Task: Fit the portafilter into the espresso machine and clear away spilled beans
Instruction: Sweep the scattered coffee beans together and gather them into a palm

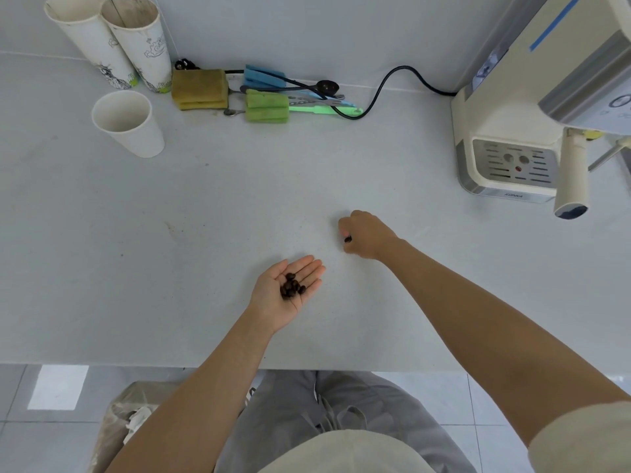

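Bean (348,239) inside right hand (367,235) grip

The brand "KONKA" stands on the silver front strip of the espresso machine (512,195), beyond the right grip. The cups' prints are too small to read.

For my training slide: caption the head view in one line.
Left hand cups gathered coffee beans while right hand pinches another bean off the counter; portafilter sits in the espresso machine.
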Available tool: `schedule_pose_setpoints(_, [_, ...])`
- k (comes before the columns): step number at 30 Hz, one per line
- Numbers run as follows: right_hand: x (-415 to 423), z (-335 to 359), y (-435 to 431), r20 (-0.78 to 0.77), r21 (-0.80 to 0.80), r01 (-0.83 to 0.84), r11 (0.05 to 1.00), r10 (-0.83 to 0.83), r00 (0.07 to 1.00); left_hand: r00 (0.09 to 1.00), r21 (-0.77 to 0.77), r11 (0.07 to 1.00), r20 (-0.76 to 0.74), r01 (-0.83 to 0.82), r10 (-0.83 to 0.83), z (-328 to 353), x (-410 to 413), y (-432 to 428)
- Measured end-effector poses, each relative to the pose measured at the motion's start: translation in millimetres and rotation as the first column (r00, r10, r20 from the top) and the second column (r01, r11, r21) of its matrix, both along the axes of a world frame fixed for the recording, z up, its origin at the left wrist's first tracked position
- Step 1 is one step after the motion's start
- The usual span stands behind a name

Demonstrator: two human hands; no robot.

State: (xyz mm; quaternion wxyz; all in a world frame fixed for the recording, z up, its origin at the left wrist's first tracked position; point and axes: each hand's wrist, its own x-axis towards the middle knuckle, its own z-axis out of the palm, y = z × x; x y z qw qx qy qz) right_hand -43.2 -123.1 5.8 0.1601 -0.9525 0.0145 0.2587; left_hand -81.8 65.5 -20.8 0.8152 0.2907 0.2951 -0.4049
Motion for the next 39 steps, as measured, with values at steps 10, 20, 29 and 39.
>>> schedule_pose_setpoints(10, [9, 3, 3, -0.08, -0.046, -0.043, 0.998, 0.039, 0.996, 1.0, 0.009, 1.0, -0.002, 0.016, -0.016, -2, 5, -8])
schedule_pose_setpoints(20, [3, 2, -3, -0.068, -0.066, -0.021, 0.998, 0.016, 0.998, 1.0, 0.001, 1.0, -0.007, -0.023, 0.023, -5, 15, -15])
schedule_pose_setpoints(29, [9, 13, -2, -0.022, 0.034, 0.064, 0.997, -0.063, 0.998, 0.999, -0.015, 0.999, -0.013, -0.032, 0.032, -1, 26, -21])
schedule_pose_setpoints(39, [15, 47, 57, 0.133, 0.294, -0.143, 0.945, 0.107, 0.985, 0.975, -0.065, 0.973, -0.013, -0.222, 0.221, 17, 37, -20])
